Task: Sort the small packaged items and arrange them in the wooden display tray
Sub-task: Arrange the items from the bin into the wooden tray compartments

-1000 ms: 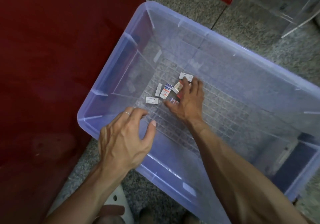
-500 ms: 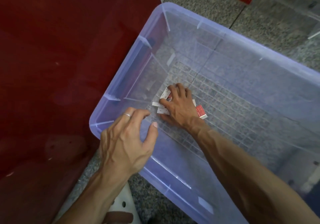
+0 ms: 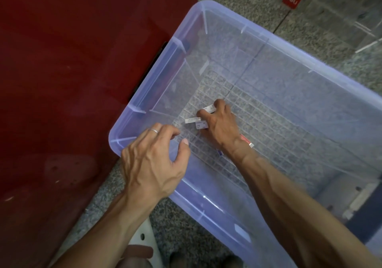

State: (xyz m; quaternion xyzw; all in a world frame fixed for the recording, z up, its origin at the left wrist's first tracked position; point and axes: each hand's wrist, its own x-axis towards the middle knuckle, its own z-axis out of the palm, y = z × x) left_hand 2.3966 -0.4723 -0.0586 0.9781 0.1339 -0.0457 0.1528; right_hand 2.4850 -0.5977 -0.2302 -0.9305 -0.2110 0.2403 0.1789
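Clear bin (image 3: 268,46) on the floor: about five small packets (image 3: 201,125) visible, partly hidden under the right hand (image 3: 221,127), fingers curled over them. Left hand (image 3: 153,160), fingers loosely spread, hovers at the rim beside a red cabinet (image 3: 72,60).

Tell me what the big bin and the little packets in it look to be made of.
Bin: translucent bluish plastic, glossy; the speckled floor shows through its walls and ribbed grid bottom.
Small packets: likely printed cardboard or paper, matte white with coloured print; too blurred to be sure. The right hand covers several.
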